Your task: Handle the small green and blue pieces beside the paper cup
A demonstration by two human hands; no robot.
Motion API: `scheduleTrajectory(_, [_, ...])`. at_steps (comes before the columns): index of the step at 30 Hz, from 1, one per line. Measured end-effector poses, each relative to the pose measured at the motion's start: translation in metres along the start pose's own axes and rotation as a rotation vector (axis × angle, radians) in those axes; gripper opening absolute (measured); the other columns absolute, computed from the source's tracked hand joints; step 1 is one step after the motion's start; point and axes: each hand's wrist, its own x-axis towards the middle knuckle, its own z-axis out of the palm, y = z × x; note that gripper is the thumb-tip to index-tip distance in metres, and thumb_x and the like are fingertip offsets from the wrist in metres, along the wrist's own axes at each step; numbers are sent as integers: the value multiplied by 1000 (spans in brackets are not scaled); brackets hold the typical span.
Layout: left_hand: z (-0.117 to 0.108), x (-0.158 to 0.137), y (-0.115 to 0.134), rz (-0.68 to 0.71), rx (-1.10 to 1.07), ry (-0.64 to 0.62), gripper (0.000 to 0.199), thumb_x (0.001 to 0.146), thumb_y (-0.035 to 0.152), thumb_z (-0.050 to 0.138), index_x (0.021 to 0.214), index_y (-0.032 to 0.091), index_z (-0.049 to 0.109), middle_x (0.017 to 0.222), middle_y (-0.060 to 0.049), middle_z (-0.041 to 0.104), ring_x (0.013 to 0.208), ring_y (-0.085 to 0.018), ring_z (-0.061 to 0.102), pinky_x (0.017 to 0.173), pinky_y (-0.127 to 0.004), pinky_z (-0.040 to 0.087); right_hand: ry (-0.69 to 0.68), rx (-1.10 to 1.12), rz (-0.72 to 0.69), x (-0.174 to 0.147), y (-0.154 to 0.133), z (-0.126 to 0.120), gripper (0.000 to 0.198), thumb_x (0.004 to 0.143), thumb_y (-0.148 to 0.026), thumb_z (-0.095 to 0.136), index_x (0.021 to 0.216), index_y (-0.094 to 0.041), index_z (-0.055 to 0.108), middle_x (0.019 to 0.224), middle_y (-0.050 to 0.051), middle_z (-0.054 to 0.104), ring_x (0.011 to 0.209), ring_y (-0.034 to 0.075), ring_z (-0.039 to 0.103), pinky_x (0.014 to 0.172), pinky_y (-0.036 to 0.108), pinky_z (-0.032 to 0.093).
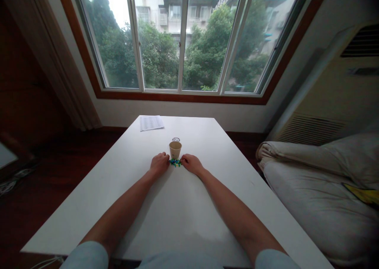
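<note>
A brown paper cup [175, 149] stands upright on the white table, its open top towards me. Just in front of it lies a small heap of tiny green, blue and yellow pieces [175, 163], too small to name. My left hand [160, 163] rests at the heap's left side, fingers curled and their tips at its edge. On the opposite side my right hand [191, 164] is also closed, thumb and forefinger together against the pieces. Whatever is between the fingertips of either hand is too small to make out.
Behind the cup lies a small dark loop-shaped thing [175, 139]. Printed paper sheets [151, 123] lie at the far left corner of the white table [237, 206]. Beyond it is a window; a sofa [310, 182] stands to the right.
</note>
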Motion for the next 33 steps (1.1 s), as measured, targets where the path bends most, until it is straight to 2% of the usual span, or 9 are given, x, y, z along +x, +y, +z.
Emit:
scheduleTrajectory(9, [1, 0, -1, -10, -20, -2, 21, 93, 23, 45, 98, 21, 66, 102, -9, 62, 96, -21, 58, 77, -30, 43, 3, -20, -11, -1, -1, -2, 15, 94, -32, 56, 94, -23, 69, 86, 1, 64, 79, 14, 55, 69, 24, 33])
scheduleTrajectory(18, [4, 3, -2, 5, -61, 0, 20, 93, 23, 47, 95, 19, 66, 99, -9, 62, 95, -20, 59, 78, -29, 43, -80, 14, -208, -4, -10, -5, 18, 90, -36, 64, 104, -25, 68, 94, 1, 62, 80, 13, 56, 71, 23, 35])
scheduleTrajectory(25, [8, 3, -3, 100, -200, 28, 21, 91, 20, 50, 99, 22, 70, 97, -6, 62, 94, -18, 59, 82, -28, 43, -63, 4, -162, -3, -11, -5, 12, 92, -27, 61, 102, -22, 65, 93, 1, 62, 81, 13, 55, 72, 23, 36])
scheduleTrajectory(33, [6, 1, -1, 83, -271, 41, 19, 89, 20, 55, 95, 22, 73, 98, -5, 62, 93, -17, 59, 82, -28, 44, -24, 84, -137, -3, -10, -4, 5, 89, -21, 59, 93, -21, 62, 87, 0, 62, 77, 13, 53, 69, 22, 35])
